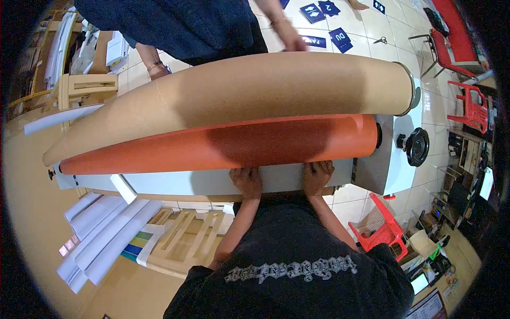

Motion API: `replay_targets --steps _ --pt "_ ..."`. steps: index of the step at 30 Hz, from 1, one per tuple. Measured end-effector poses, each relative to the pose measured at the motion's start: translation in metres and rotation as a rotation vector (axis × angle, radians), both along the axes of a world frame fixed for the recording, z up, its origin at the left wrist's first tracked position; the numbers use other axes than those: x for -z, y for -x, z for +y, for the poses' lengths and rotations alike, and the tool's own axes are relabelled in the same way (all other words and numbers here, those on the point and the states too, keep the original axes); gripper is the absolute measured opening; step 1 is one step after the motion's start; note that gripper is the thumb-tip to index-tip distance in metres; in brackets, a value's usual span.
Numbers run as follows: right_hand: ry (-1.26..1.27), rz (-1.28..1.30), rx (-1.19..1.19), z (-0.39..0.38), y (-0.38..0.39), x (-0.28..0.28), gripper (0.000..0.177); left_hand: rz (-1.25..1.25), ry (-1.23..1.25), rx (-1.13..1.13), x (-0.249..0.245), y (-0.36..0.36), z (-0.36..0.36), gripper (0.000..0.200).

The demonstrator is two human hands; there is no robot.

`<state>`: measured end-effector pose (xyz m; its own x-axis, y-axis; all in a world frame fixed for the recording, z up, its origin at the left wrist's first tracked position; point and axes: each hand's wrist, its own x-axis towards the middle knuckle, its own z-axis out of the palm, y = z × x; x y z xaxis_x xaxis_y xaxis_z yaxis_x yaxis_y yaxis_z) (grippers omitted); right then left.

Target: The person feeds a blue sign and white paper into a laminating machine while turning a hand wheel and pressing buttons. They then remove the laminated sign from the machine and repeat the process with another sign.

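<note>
My left hand [246,182] is at the near edge of a long orange roller [175,151], its fingers curled and closed against the underside. To its right, my right hand [319,178] touches the same edge with bent, closed fingers. Whatever either hand may pinch there is hidden. The roller belongs to a grey machine [175,183] that looks like a roll laminator, with a black handwheel [417,147] at its right end. Above the roller lies a thick brown roll [287,82], its right end capped with a metal ring.
Across the machine, a person in dark clothing [186,26] has both hands by the brown roll. White paper rolls [106,242] lie at lower left beside a wooden rack [183,239]. Red chairs [380,226] stand at right. Blue signs [340,41] and scissors [381,40] lie on the tiles.
</note>
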<state>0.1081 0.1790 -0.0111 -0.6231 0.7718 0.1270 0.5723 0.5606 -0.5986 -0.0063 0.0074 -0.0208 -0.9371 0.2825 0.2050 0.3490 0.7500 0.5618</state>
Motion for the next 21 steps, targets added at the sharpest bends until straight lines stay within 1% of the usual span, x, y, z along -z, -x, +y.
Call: replay_targets --steps 2,3,5,8,11,14,17,21 --pt "-0.054 0.028 0.012 0.000 0.002 0.001 0.020 0.078 -0.024 -0.018 -0.005 0.003 0.005 0.021" --pt "-0.052 0.026 0.012 -0.001 0.002 0.001 0.020 0.077 -0.022 -0.018 -0.003 0.001 0.003 0.021" --pt "-0.028 -0.064 0.027 0.000 0.003 0.000 0.021 0.007 -0.006 -0.017 0.007 0.000 -0.002 0.020" --pt "-0.043 -0.064 0.010 0.001 0.000 0.005 0.023 -0.011 -0.012 -0.003 0.012 -0.003 -0.006 0.019" --pt "0.000 -0.039 0.035 0.000 0.000 0.006 0.021 0.045 -0.061 -0.030 0.004 -0.002 -0.001 0.019" --pt "-0.007 0.028 0.033 0.000 0.002 0.006 0.021 0.055 -0.024 -0.050 -0.001 0.002 0.005 0.019" --pt "0.000 -0.012 0.038 -0.001 0.004 -0.002 0.021 -0.010 -0.039 -0.088 -0.004 0.001 0.007 0.018" --pt "-0.035 -0.008 0.035 -0.001 -0.001 0.007 0.021 -0.005 -0.091 -0.085 -0.004 0.003 0.009 0.018"
